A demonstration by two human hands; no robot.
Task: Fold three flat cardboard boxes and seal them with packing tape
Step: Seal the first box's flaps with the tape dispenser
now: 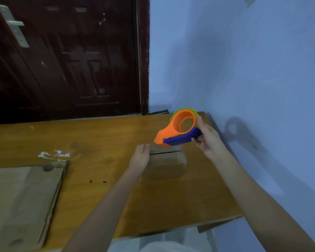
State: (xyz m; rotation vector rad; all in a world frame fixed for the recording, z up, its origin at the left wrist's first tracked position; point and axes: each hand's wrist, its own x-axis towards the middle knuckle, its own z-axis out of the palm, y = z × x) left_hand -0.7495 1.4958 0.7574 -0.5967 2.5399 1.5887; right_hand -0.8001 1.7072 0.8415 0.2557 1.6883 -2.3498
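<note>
A small folded cardboard box [168, 161] sits on the wooden counter [98, 179], toward its far right part and near the blue wall [244, 70]. Its top flaps are down, with a dark seam running across the top.

The left hand [141, 157] lies against the box's left side with the fingers straight and together, pressing flat on the cardboard rather than curling round it. The right hand [208, 139] grips a tape dispenser [180, 130] — orange body, blue handle, a yellowish roll of tape seated in the round part. The thumb rests along the roll's right edge and the fingers curl under the blue handle. The dispenser is tilted, its orange nose pointing down and left so that it meets the box's top at the far left edge, just beside the left hand's fingertips (whether tape has already stuck there cannot be made out).

At the counter's near left lies a stack of flat cardboard [24, 202], unfolded, with a round notch in its far edge. Just beyond it sits a small crumpled scrap of clear tape [53, 154]. A dark wooden door [62, 55] with a metal handle stands behind the counter — the dispenser's shadow falls on the wall at right.
</note>
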